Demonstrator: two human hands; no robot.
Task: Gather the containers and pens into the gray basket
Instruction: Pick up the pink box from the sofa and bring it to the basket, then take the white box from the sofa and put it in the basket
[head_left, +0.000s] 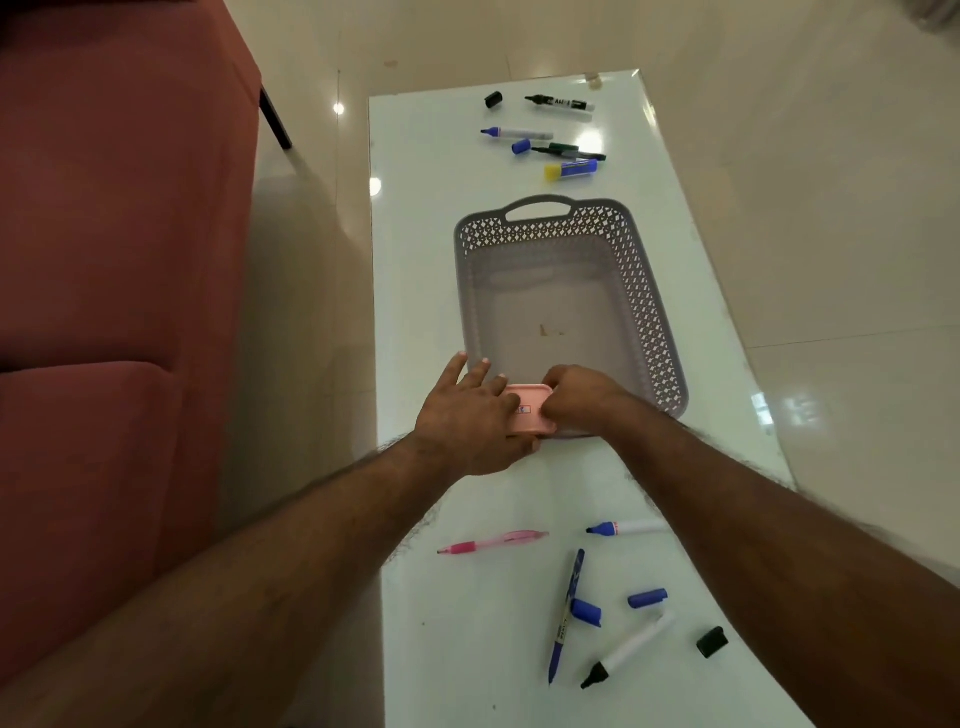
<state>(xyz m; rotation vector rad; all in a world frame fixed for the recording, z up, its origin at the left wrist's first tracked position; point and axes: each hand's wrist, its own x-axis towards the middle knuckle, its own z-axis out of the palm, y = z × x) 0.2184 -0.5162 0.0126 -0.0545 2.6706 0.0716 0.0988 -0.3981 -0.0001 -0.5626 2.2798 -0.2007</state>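
Head view: both hands hold a pink container (529, 415) at the gray basket's (644, 306) near rim, the left hand (470, 415) gripping it with fingers partly spread, the right hand (576, 397) curled on its edge. Markers (566, 613) lie scattered on the white surface (415, 291).

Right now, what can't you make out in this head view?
- Pink container: mostly covered by the left hand and right hand; label too small to read.
- Gray basket: near rim hidden behind both hands.
- Blue marker: its far end runs under the right forearm.
- Marker at the far end: print too small.
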